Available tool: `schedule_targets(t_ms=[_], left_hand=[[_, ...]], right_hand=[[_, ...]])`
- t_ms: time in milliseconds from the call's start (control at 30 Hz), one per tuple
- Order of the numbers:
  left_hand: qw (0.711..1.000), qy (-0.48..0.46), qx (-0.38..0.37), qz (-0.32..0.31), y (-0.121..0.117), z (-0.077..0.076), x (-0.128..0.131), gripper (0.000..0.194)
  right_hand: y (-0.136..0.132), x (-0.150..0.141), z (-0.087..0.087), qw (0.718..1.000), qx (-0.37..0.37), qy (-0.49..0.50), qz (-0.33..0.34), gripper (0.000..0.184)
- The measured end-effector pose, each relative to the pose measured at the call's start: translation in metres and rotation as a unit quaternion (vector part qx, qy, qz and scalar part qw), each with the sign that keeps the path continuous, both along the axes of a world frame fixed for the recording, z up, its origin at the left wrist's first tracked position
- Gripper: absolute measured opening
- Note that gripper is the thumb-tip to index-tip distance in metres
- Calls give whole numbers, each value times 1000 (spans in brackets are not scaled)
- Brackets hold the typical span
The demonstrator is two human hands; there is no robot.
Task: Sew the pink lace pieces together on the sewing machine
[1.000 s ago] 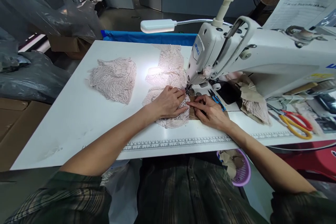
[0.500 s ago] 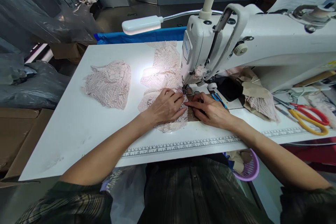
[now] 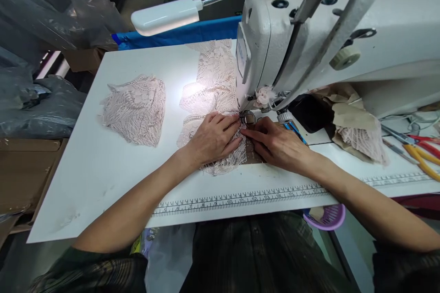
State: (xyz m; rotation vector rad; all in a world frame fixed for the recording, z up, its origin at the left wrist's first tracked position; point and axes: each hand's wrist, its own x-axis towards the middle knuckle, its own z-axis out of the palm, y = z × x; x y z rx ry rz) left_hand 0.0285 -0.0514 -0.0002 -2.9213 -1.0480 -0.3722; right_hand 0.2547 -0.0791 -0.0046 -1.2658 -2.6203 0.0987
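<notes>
Pale pink lace fabric (image 3: 217, 87) runs down the white table to the needle area of a sewing machine (image 3: 256, 50). My left hand (image 3: 218, 139) lies on the lace, fingers stretched out flat just left of the presser foot (image 3: 246, 118). From the other side, my right hand (image 3: 278, 144) meets the right edge of the lace, its index finger pointing left and the remaining fingers curled. It appears to pinch that edge, though the thumb is mostly hidden. A second crumpled lace piece (image 3: 135, 110) rests apart on the left.
A white lamp (image 3: 165, 16) shines over the table. Blue-handled snips (image 3: 294, 132) lie beside my right hand, with yellow-and-red-handled scissors (image 3: 424, 155) at the right. A ruler tape (image 3: 220, 203) runs along the front edge. A purple basket (image 3: 332, 217) hangs below.
The head view has come closer, so the machine looks larger. Both hands keep nearly the same places on the lace by the presser foot.
</notes>
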Motion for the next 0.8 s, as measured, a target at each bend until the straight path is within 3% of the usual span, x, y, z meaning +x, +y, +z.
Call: schedule_targets(t_ms=[333,433,567,700,800], left_hand=[[993,-32,7,111,-10,-9,16,40],[991,-41,10,126,-13,-10,18,39],[991,-55,7,123,-10,-11,14,40],[990,-121,27,66,-4,-4,1,39],[985,-138,7,-101,-5,2,-8,35]], right_hand=[[16,0,3,999,-35,-33,-15,41],[16,11,1,996,-62,67,-23,39],[13,25,-2,962,-100,249,-59,31],[12,27,-1,949,-140,272,-75,29],[11,24,1,946,-156,272,-75,29]])
